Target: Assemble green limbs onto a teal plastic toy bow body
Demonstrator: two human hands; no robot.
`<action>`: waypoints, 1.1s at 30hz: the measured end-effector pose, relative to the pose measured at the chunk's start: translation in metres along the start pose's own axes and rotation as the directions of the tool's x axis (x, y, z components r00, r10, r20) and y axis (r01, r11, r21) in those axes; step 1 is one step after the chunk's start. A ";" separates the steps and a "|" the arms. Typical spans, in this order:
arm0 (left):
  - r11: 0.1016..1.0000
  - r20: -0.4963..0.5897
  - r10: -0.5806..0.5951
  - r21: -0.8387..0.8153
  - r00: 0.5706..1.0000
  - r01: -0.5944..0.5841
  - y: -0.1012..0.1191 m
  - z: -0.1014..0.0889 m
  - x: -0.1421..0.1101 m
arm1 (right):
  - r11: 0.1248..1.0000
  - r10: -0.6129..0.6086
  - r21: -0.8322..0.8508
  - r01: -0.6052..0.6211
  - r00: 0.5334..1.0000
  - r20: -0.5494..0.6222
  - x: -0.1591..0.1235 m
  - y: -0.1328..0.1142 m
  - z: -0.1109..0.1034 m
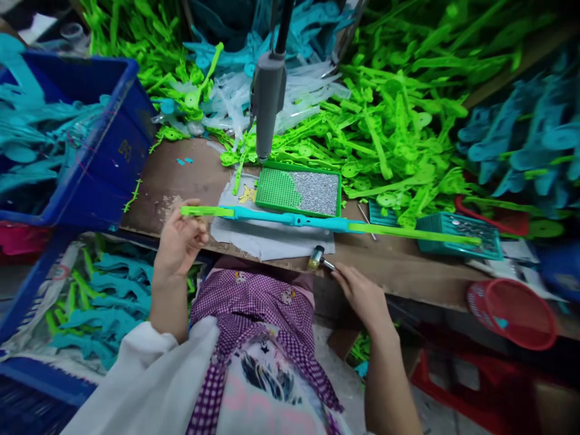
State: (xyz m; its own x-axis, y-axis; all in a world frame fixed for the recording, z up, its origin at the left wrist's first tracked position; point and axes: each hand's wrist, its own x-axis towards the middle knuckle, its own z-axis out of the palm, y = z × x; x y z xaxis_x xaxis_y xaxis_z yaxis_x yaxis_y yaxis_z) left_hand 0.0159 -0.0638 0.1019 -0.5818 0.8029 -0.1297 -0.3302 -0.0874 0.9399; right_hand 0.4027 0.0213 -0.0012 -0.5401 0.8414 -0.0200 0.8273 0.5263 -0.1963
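Note:
My left hand (pixel 180 238) is closed on the green left end of a long plastic piece (pixel 290 219), blue in the middle with bright green arms on both sides. The piece stretches level across the bench front, passing before a green tray (pixel 296 189) of small silvery parts. Lower right, my right hand (pixel 362 295) grips a small hammer (pixel 316 258) by its metal handle, the head pointing left near the bench edge. Under the piece lies a pale cloth (pixel 267 240). What the left fingertips do behind the green end is partly hidden.
A grey powered screwdriver (pixel 270 90) hangs above the tray. Heaps of green plastic parts (pixel 389 133) cover the bench back. Blue crates (pixel 109 133) stand left. A teal basket (pixel 453 226) of metal pieces and a red basket (pixel 521 314) are at right.

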 end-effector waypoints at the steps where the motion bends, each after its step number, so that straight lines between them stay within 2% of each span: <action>1: 0.986 -0.062 0.111 0.132 0.992 -0.102 -0.001 0.003 0.003 | 0.998 -0.017 -0.067 0.016 1.000 -0.006 0.005 0.008 0.006; 2: 0.939 -0.111 0.241 0.280 0.964 -0.202 -0.002 0.005 0.007 | 0.992 -0.047 -0.121 0.044 0.999 -0.022 0.012 0.015 0.009; 3: 0.858 -0.132 0.376 0.423 0.917 -0.291 -0.002 0.007 0.010 | 0.983 -0.086 -0.167 0.076 0.995 -0.049 0.019 0.020 0.010; 5: 0.658 -0.088 0.596 0.622 0.798 -0.423 -0.004 0.007 0.018 | 0.961 -0.155 -0.254 0.111 0.975 -0.159 0.030 0.022 0.006; 6: 0.584 -0.041 0.657 0.659 0.753 -0.473 -0.005 0.007 0.023 | 0.951 -0.179 -0.289 0.107 0.955 -0.236 0.033 0.017 0.002; 7: 0.547 0.005 0.688 0.654 0.726 -0.523 -0.007 0.007 0.029 | 0.949 -0.189 -0.302 0.091 0.931 -0.313 0.035 0.009 -0.004; 8: 0.550 0.045 0.694 0.610 0.718 -0.570 -0.010 0.007 0.034 | 0.957 -0.189 -0.278 0.081 0.901 -0.390 0.036 -0.005 -0.011; 10: 0.634 0.096 0.666 0.450 0.740 -0.629 -0.019 0.009 0.045 | 0.982 -0.178 -0.138 0.126 0.850 -0.496 0.042 -0.044 -0.025; 12: 0.720 0.091 0.644 0.263 0.759 -0.642 -0.029 0.011 0.054 | 0.943 -0.241 0.043 0.331 0.765 -0.597 0.059 -0.089 -0.034; 13: 0.741 0.061 0.649 0.176 0.759 -0.648 -0.033 0.011 0.057 | 0.919 -0.296 0.039 0.392 0.752 -0.590 0.071 -0.110 -0.036; 15: 0.762 -0.021 0.647 0.026 0.762 -0.647 -0.040 0.006 0.060 | 0.910 -0.360 -0.006 0.414 0.786 -0.502 0.103 -0.138 -0.031; 18: 0.821 -0.105 0.537 -0.162 0.837 -0.547 -0.046 -0.013 0.060 | 0.907 -0.407 -0.043 0.418 0.849 -0.338 0.144 -0.146 -0.012; 20: 0.848 -0.134 0.453 -0.242 0.881 -0.472 -0.051 -0.026 0.058 | 0.909 -0.407 -0.046 0.414 0.859 -0.311 0.156 -0.140 0.000; 22: 0.847 -0.165 0.427 -0.273 0.889 -0.457 -0.056 -0.034 0.056 | 0.914 -0.392 -0.049 0.402 0.848 -0.357 0.152 -0.136 0.007; 24: 0.844 -0.187 0.427 -0.269 0.885 -0.464 -0.060 -0.037 0.055 | 0.928 -0.340 -0.011 0.372 0.833 -0.438 0.135 -0.141 0.009; 26: 0.853 -0.183 0.412 -0.268 0.893 -0.448 -0.060 -0.036 0.055 | 0.917 -0.255 0.160 0.366 0.845 -0.471 0.114 -0.155 0.013; 27: 0.860 -0.172 0.399 -0.272 0.901 -0.432 -0.059 -0.036 0.055 | 0.874 -0.211 0.314 0.370 0.873 -0.440 0.105 -0.164 0.017; 28: 0.866 -0.160 0.388 -0.275 0.908 -0.418 -0.056 -0.035 0.055 | 0.788 -0.177 0.510 0.345 0.920 -0.349 0.098 -0.174 0.023; 29: 0.872 -0.152 0.377 -0.275 0.914 -0.405 -0.053 -0.034 0.055 | 0.655 -0.160 0.709 0.262 0.965 -0.208 0.094 -0.184 0.031; 30: 0.880 -0.150 0.365 -0.267 0.919 -0.393 -0.050 -0.033 0.055 | 0.491 -0.132 0.865 0.103 0.990 -0.043 0.093 -0.194 0.038; 31: 0.887 -0.156 0.356 -0.253 0.921 -0.386 -0.045 -0.031 0.055 | 0.301 -0.062 0.950 -0.080 0.993 0.103 0.094 -0.203 0.046; 33: 0.900 -0.192 0.347 -0.206 0.918 -0.384 -0.034 -0.027 0.055 | -0.072 0.027 0.940 -0.334 0.941 0.337 0.101 -0.218 0.056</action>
State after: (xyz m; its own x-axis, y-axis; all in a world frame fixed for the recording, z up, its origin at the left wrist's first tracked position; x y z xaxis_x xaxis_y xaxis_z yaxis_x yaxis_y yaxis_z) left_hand -0.0250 -0.0323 0.0541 -0.7915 0.5932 0.1468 -0.2271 -0.5085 0.8306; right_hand 0.1592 -0.0151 -0.0155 -0.5381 0.7648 -0.3542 -0.0244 -0.4342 -0.9005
